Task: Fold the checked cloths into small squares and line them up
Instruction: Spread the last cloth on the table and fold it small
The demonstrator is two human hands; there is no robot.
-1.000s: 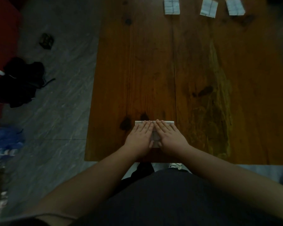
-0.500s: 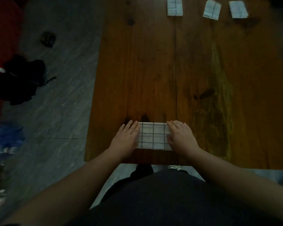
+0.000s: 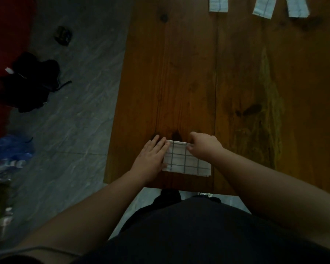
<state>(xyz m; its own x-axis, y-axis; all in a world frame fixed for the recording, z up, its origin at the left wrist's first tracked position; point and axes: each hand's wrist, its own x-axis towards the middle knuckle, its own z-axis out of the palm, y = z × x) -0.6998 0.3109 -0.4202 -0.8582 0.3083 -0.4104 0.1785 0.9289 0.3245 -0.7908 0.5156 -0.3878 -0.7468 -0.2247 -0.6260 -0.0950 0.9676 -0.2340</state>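
Head view: right hand [image 3: 205, 147] pinches the checked cloth's [image 3: 185, 161] far edge; left hand [image 3: 152, 159] lies flat, fingers spread, beside it.

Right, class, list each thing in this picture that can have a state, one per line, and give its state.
White checked cloth near the table's front edge: folded to a rectangle, lying flat.
Left hand: flat, fingers at the cloth's left edge.
Right hand: curled, pinching the cloth's far right corner.
Three pale folded cloths at the far edge: folded small, in a row, apart.
Brown wooden table: bearing the cloths.
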